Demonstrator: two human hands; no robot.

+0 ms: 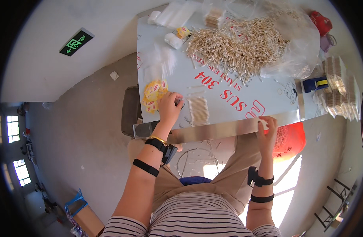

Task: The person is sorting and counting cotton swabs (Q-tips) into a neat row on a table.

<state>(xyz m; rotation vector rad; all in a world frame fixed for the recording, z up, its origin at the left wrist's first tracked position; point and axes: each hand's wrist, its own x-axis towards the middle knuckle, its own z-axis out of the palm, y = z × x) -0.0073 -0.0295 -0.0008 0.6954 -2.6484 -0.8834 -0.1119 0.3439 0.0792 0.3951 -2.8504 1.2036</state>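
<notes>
Close by, a neat row of cotton swabs lies between two hands

Nearest runs the table's metal edge strip (229, 129), with the right hand (268, 125) at it; its fingers are bent beside something small and white, but I cannot tell whether they grip it. The left hand (171, 103) sits further in, fingers curled near a small dark object (179, 103); its grasp is unclear too. Just right of that hand, the row of cotton swabs (198, 111) lies flat near the strip. From the row toward the right hand, the printed tabletop (225, 104) is open. Leftward, yellow packets (152, 93) crowd the left edge, leaving little room. Beyond, a loose heap of cotton swabs (244, 47) fills the far side, a clear plastic bag (294, 51) on its right.
</notes>
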